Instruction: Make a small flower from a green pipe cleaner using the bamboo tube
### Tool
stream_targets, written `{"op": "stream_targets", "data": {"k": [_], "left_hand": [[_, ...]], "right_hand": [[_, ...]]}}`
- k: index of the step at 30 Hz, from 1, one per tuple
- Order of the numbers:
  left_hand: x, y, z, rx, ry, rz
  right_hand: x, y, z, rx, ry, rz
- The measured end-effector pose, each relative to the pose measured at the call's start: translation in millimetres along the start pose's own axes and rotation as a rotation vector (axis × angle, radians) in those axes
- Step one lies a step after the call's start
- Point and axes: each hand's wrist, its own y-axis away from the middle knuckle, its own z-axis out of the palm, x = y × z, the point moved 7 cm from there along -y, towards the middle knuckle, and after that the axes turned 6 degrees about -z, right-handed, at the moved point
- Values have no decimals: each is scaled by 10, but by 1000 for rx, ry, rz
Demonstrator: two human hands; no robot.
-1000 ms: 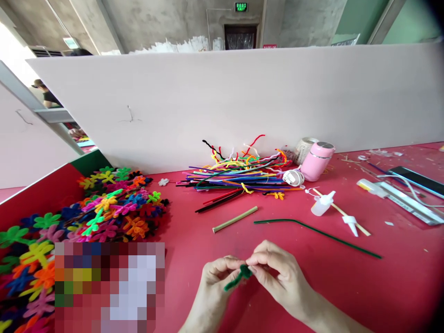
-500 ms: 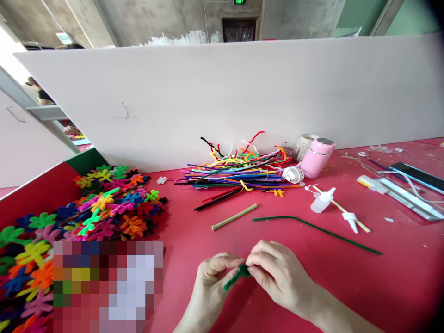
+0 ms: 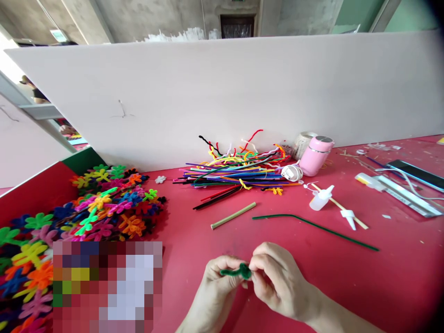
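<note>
Between my two hands is a dark green pipe cleaner, bunched into a small looped knot with a short tail pointing left. My left hand pinches it from the left, the tail lying across the thumb and finger. From the right, the fingertips of my right hand press on the knot's edge. Just beyond the hands, a long straight-and-bent green pipe cleaner rests on the red table, near a short bamboo stick.
Colourful pipe-cleaner flowers pile up at left. A heap of pipe cleaners lies against the white board. Further right are a pink bottle, a small glue bottle, a white nozzle cap and a phone.
The green tail has swung up from pointing down-left to nearly level, and the knot has turned between my fingers. My left hand has shifted slightly right.
</note>
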Motion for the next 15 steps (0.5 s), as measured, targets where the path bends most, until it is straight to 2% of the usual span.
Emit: {"op": "stream_targets", "data": {"k": [8, 15], "left_hand": [[21, 4, 53, -61, 47, -12], [-39, 37, 125, -109, 125, -65]], "right_hand": [[-47, 44, -16, 26, -34, -42], [-105, 77, -18, 123, -78, -56]]}}
